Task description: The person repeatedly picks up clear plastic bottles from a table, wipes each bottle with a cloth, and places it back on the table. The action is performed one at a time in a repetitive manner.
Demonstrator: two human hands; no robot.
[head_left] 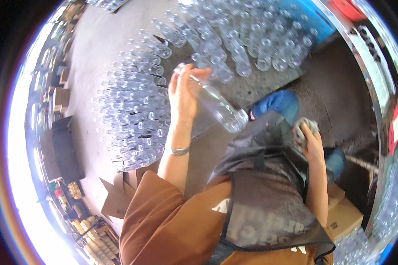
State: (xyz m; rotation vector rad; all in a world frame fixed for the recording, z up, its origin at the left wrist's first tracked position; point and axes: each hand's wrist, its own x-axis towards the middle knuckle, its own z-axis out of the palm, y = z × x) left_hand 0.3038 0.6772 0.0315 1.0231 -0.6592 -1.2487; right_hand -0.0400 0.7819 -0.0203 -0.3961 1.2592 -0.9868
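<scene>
My left hand (184,95) is closed round the neck of a clear glass bottle (223,108), which slants down to the right with its base above my apron. Blur softens the fingertips. Over by my right knee, my right hand (311,143) grips a crumpled greyish cloth (306,128). Cloth and bottle are well apart. Just beyond the left hand, many more clear bottles (139,101) stand packed in rows. Another group of clear bottles (234,39) stands farther off, ahead of me.
Open cardboard boxes lie at my left (115,201) and right (342,214). A blue panel (307,17) edges the far bottles. More bottles (396,198) line the right rim, beyond a metal frame (362,70). At the far left stands a dark box (66,148).
</scene>
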